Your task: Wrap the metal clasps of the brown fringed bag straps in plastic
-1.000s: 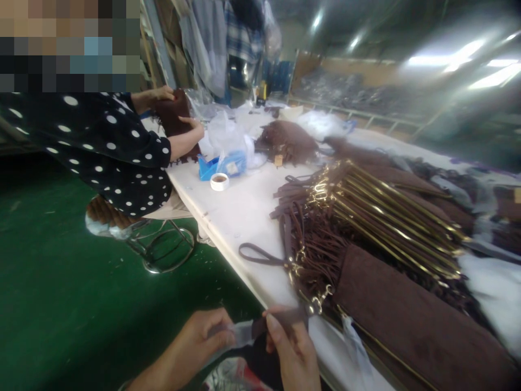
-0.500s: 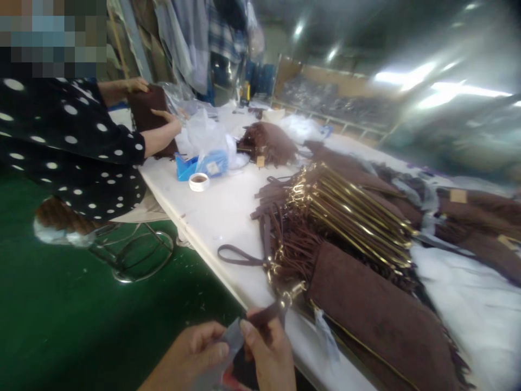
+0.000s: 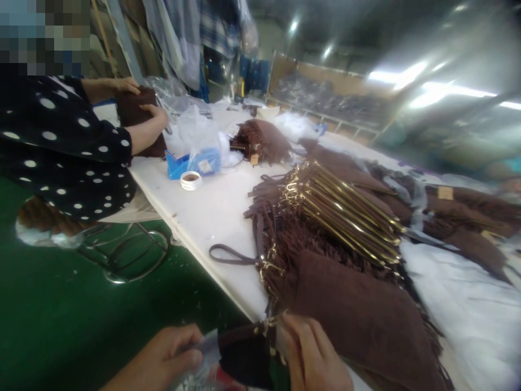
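My left hand is at the bottom of the view, fingers pinched on a clear plastic wrapper. My right hand is closed on a brown strap with a gold clasp, at the near edge of the white table. The strap leads toward a brown suede fringed bag lying just beyond my right hand. Behind it is a stack of brown bags with gold zip edges.
A person in a dotted black top sits on a stool at the left, holding a brown bag. A tape roll, a blue box and plastic bags lie farther back. Green floor is at the left.
The view has shifted right and down. My right hand moved right toward the nearest bag, and the strap with its clasp now stretches between my hands.
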The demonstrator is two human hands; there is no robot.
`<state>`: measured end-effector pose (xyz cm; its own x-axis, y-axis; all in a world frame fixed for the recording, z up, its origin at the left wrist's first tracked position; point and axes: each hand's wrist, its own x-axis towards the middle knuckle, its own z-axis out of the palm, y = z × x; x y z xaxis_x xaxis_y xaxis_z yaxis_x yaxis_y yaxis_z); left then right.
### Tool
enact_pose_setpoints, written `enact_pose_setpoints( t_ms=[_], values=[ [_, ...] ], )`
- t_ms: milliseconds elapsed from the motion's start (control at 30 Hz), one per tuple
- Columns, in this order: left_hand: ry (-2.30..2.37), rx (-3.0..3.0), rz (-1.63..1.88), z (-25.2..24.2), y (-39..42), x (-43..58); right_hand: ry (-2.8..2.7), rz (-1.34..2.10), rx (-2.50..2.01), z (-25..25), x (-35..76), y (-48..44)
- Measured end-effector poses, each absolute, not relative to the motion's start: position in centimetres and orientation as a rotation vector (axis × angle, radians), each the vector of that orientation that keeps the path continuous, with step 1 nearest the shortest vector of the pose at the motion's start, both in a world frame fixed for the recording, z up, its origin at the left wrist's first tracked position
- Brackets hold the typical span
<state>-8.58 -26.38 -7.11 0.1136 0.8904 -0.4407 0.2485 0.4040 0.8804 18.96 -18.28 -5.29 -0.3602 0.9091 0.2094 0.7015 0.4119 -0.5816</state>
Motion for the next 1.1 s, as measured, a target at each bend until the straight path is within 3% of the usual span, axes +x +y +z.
enact_pose_setpoints(
  t_ms=[100, 267, 1100],
  values=[
    [1.39, 1.051, 0.675, -7.5, -25.9, -7.6, -2.414, 0.211, -1.215, -4.7, 20.1, -16.3],
    [1.353, 0.997, 0.703, -8.1, -25.5, -6.4, -2.586, 0.087, -1.208, -5.2, 19.6, -15.7],
    [1.165, 0.795, 0.803, -10.0, -23.4, -1.5, -2.77, -0.012, -1.011, -4.8, 19.9, -14.3]
  ],
)
